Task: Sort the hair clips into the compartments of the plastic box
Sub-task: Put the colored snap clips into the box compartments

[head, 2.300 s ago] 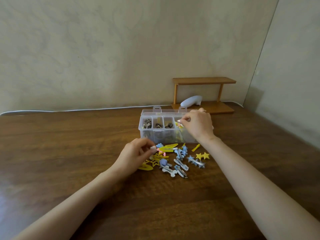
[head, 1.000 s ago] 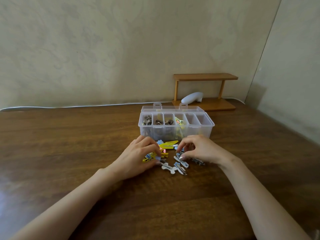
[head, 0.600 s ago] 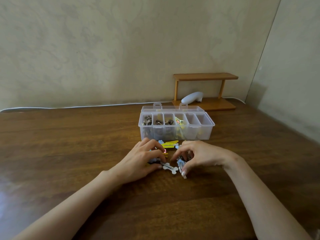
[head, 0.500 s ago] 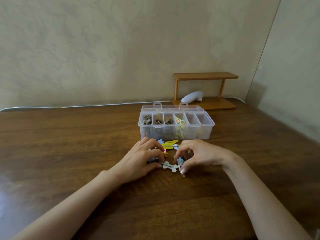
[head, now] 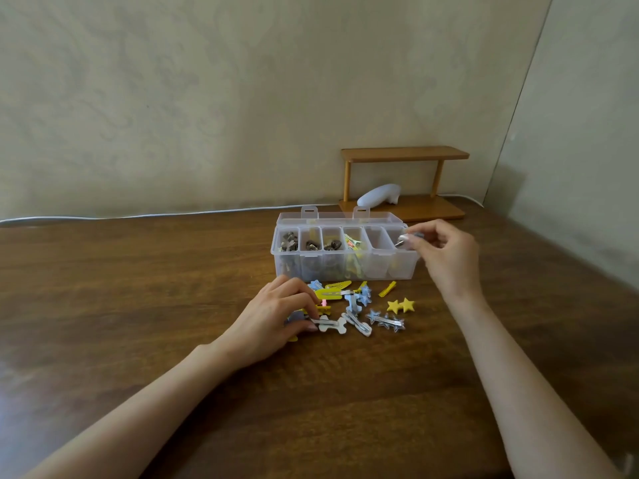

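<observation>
A clear plastic box [head: 342,267] with a row of compartments stands on the wooden table. Its three left compartments hold dark clips, the fourth holds yellow ones. A loose pile of yellow, blue and white hair clips [head: 349,305] lies in front of it. My right hand [head: 444,252] pinches a small silvery-blue clip [head: 403,239] over the rightmost compartment. My left hand [head: 276,318] rests on the pile's left side, its fingertips pinching a white bone-shaped clip [head: 332,324].
A small wooden shelf [head: 404,183] with a white object [head: 378,195] under it stands behind the box against the wall. A white cable [head: 138,216] runs along the table's back edge. A yellow star pair [head: 400,305] lies right of the pile.
My right hand picked a clip from the pile and rose to the box's rightmost compartment. My left hand stayed on the pile, now at the white clip.
</observation>
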The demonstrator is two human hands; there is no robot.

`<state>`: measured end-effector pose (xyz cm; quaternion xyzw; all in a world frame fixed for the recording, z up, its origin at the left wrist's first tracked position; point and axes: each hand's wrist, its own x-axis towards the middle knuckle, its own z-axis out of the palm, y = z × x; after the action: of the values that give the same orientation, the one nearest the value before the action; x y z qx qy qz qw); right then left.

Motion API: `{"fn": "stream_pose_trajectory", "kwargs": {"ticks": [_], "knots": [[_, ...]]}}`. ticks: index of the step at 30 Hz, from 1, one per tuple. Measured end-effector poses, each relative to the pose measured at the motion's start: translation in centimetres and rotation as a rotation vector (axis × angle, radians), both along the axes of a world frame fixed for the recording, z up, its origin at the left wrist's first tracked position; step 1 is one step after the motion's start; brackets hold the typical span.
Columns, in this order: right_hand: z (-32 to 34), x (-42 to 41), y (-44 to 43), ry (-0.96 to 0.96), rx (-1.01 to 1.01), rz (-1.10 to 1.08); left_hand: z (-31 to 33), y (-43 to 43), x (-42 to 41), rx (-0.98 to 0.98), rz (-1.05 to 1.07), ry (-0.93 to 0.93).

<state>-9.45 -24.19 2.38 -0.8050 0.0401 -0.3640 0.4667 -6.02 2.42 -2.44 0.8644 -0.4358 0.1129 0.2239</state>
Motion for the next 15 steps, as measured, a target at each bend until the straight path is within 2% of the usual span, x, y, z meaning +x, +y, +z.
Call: {"fn": "stream_pose_trajectory", "kwargs": {"ticks": [4,8,11,13,15], "knots": [[-1.0,1.5,-1.4,0.024,-0.123,-0.18,-0.1,-0.1,0.0,-0.016,-0.008,0.023],[-1.4,2.2,-1.8,0.1,-0.155,-0.163,0.0,-0.4,-0.2,-0.049,-0.004,0.042],[-1.2,1.7,-1.7,0.074,-0.148,-0.173,0.2,-0.6,-0.5,-0.088,0.012,0.063],[-1.0,0.9,-1.2,0.044,-0.107,-0.122,0.4,-0.9,-0.6,-0.119,0.018,0.08],[-0.5,0.2,-0.5,0.044,-0.026,0.047,0.5,-1.3,-0.6,-0.157,0.023,0.077]]}}
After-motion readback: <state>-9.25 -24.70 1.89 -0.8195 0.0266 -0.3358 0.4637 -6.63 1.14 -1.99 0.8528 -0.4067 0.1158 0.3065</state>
